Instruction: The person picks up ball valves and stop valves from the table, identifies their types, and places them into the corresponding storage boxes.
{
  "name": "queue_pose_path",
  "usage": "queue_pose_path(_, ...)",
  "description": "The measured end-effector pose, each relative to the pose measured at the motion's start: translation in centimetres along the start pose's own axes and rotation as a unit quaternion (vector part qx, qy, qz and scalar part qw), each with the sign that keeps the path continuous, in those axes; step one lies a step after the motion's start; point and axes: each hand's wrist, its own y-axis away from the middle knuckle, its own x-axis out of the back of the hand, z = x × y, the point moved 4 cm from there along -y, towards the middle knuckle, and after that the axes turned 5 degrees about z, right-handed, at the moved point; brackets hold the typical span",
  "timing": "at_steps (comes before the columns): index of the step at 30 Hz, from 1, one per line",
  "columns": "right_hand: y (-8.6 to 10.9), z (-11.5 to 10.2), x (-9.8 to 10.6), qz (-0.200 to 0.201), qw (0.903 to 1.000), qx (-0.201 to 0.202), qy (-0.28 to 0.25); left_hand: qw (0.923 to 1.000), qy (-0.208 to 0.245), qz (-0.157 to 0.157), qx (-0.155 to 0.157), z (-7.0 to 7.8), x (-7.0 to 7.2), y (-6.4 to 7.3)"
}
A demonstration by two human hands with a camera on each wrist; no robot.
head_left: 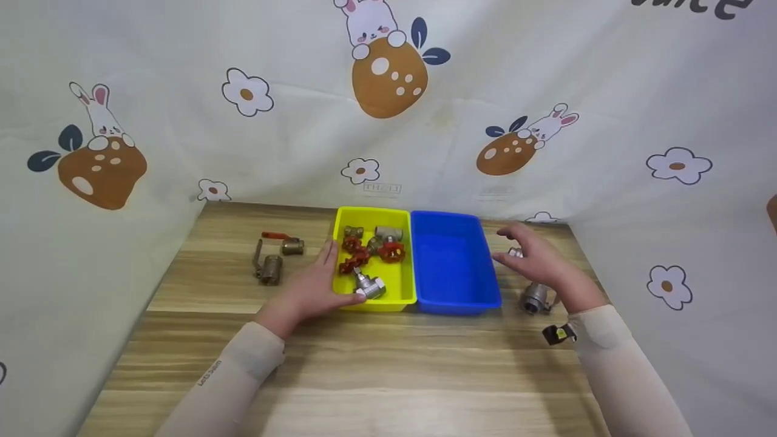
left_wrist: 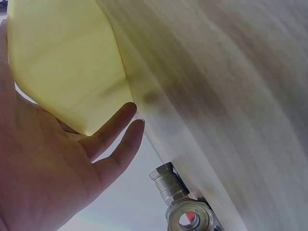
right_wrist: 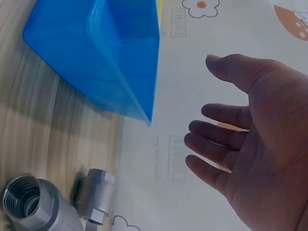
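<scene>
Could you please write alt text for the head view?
A person's left hand touches a yellow bin containing valves; their right hand hovers beside a blue bin. More valves lie on the wood-grain table at both sides.

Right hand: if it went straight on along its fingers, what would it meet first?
Probably the right side of the blue bin: in the head view the right hand points across at it. Height is unclear, so it might pass over the rim instead.
</scene>
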Motion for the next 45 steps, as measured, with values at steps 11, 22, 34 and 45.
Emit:
queue_pose_path(11, 0.1, 1.9, 0.0, 0.02, 0.9993, -0.027, 0.016, 0.9999, -0.008, -0.001, -0.006, 0.0, 0.0, 0.0)
queue_pose_path(22, -0.1, 5.1, -0.5, 0.035, 0.9958, -0.084, 0.008, 0.9999, -0.014, 0.002, -0.006, 0.0, 0.1, 0.0)
queue_pose_path(34, -0.6, 8.0, -1.2, 0.014, 0.9917, -0.126, 0.021, 1.0, -0.009, 0.004, -0.001, 0.1, 0.1, 0.1)
queue_pose_path(45, -0.9, 10.5, -1.8, -0.021, 0.9861, -0.161, 0.034, 0.9999, -0.003, 0.006, -0.008, 0.2, 0.3, 0.3)
